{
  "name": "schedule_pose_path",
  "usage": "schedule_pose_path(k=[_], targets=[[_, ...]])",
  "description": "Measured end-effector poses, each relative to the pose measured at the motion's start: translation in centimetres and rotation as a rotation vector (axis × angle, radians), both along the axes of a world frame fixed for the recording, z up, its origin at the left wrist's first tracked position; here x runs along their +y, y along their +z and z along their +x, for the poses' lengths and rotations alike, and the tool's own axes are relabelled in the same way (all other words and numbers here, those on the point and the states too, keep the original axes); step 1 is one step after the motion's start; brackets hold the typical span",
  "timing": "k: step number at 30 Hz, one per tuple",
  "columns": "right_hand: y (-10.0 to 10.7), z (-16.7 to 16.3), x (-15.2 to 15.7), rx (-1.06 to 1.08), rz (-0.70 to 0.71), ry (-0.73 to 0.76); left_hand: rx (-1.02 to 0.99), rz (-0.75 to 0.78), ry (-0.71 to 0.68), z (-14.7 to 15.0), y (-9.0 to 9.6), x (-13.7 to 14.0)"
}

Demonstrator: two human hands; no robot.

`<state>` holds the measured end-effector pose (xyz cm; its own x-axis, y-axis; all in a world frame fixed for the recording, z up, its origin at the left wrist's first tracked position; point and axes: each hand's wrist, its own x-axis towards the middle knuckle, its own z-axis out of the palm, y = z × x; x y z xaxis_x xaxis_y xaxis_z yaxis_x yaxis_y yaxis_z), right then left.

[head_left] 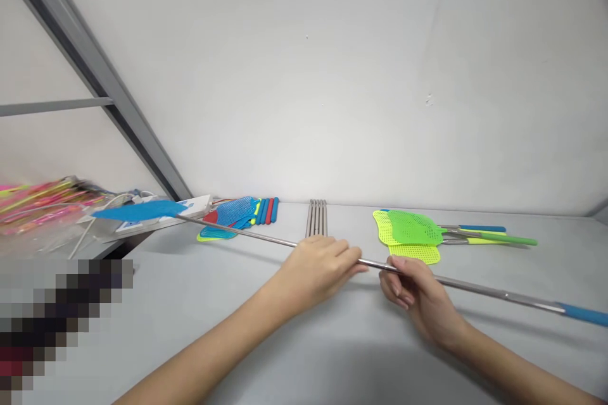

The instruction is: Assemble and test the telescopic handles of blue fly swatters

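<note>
A long fly swatter point(266, 238) is held out across the table, its telescopic metal rod extended. Its blue paddle point(140, 209) is at the left end and its blue handle point(584, 314) at the right, running to the picture's edge. My left hand point(320, 266) is closed over the middle of the rod from above. Just to the right, my right hand point(411, 288) grips the rod between thumb and fingers, palm turned partly up. Behind my left hand, several bare metal rods point(316, 216) lie side by side on the table.
Assembled green and yellow swatters point(413, 231) lie at the back right. Loose swatter paddles point(232, 212) and several coloured handles point(268, 210) lie back left. A white power strip point(197, 205) and bagged colourful items point(42, 205) are farther left. A wall point(356, 107) rises behind the grey table point(190, 304).
</note>
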<state>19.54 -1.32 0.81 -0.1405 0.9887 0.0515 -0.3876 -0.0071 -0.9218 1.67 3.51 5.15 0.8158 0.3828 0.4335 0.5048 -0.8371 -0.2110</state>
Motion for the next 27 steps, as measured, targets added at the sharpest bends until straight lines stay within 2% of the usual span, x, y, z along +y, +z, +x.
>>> schedule_pose_path(k=[4, 6, 10, 14, 17, 20, 22, 24, 27], targets=[[-0.4, 0.8, 0.5, 0.287, -0.029, -0.255, -0.011, -0.04, 0.149, -4.1, -0.3, 1.7], [-0.6, 0.9, 0.7, 0.334, -0.036, -0.298, -0.036, -0.027, 0.207, -5.7, -0.6, 2.1], [-1.1, 0.1, 0.3, 0.181, -0.068, -0.114, -0.025, -0.02, 0.221, -6.0, -1.3, 1.2], [-1.4, -0.7, -0.3, -0.02, -0.134, 0.092, -0.056, -0.023, 0.13, -3.1, -1.8, -0.8], [-1.4, -0.8, -0.5, -0.095, -0.09, 0.173, -0.027, -0.029, 0.037, -1.4, -1.9, -1.8], [-1.4, -0.7, -0.4, -0.087, -0.043, 0.151, 0.011, -0.086, -0.013, -1.3, -1.7, -1.7], [-1.4, -0.5, -0.2, -0.018, -0.024, 0.107, -0.004, -0.139, 0.005, -2.1, -1.5, -1.0], [-1.5, -0.3, 0.0, 0.074, -0.017, 0.02, -0.045, -0.185, 0.068, -3.4, -1.5, 0.0], [-1.8, -0.1, 0.1, 0.155, -0.024, -0.112, -0.099, -0.178, 0.198, -5.4, -1.7, 1.4]])
